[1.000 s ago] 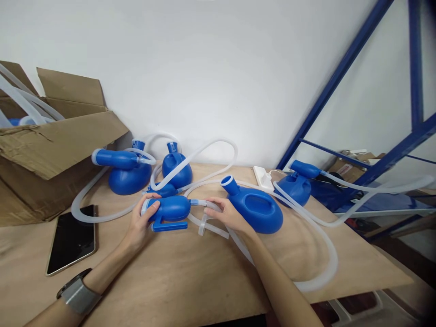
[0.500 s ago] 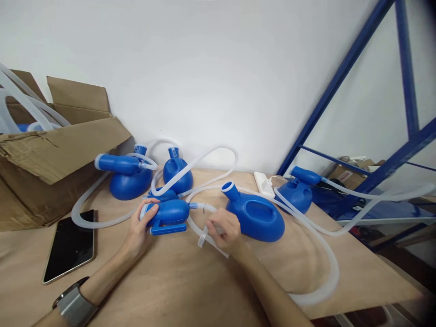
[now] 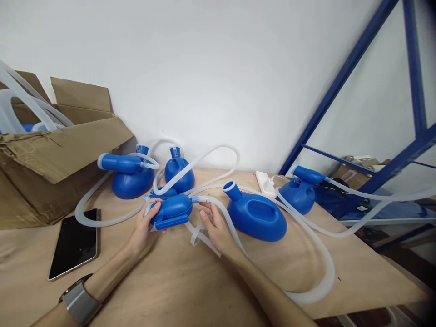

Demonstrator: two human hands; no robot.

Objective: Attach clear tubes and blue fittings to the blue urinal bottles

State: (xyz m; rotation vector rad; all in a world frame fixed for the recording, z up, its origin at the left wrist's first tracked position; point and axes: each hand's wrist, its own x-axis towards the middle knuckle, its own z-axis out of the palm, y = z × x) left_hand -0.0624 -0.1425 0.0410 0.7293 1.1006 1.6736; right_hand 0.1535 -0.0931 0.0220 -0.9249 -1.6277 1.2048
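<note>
My left hand is wrapped round a blue plastic urinal head with a side handle, held above the table. From its right end a translucent hose runs off and curves down to the right. My right hand is beside the hose joint, fingers stretched out and apart; the fingertips are close to the hose, and whether they touch it I cannot tell. A small translucent plastic loop shows below the right fingers. To the right stands a blue urinal bottle with an uncapped neck.
An opened cardboard box with hoses inside stands at left, behind a black tablet. More blue bottles stand along the wall. A white power strip lies near another bottle. Blue metal shelving rises at right.
My right hand has opened from a closed grip and moved slightly left and up towards the hose joint. The urinal head has shifted a little to the right and tilted.
</note>
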